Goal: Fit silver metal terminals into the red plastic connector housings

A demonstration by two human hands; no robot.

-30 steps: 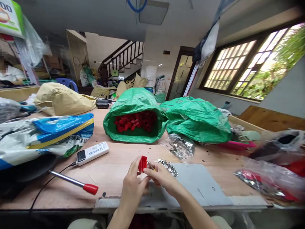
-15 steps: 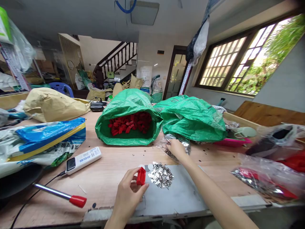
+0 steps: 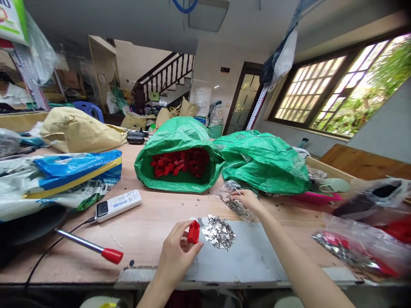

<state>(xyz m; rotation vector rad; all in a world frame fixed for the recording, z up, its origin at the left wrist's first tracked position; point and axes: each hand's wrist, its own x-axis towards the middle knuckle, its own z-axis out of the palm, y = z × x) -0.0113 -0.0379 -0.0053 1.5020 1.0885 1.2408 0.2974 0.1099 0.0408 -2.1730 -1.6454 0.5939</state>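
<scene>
My left hand (image 3: 178, 248) is closed around a small red plastic housing (image 3: 194, 232), its hollow side turned toward the right. Just right of it lies a heap of small shiny metal plates (image 3: 219, 232) on a grey sheet (image 3: 244, 261). Farther back, my right hand (image 3: 248, 199) pinches a thin pale piece (image 3: 236, 192), too small to name, above a clear plastic bag (image 3: 236, 206) of small metal parts. The bag lies in front of the right green sack and is partly covered by that hand.
An open green sack (image 3: 167, 184) holds many red pieces; another green sack (image 3: 266, 162) stands beside it. At left are a white handheld device (image 3: 118, 205) with a cable and a red-tipped lever (image 3: 111, 256). Filled plastic bags (image 3: 359, 248) lie at right.
My right hand has lifted slightly from the clear bag, and a thin pale piece now shows in its fingers. The left hand keeps the red housing. The camera view has shifted.
</scene>
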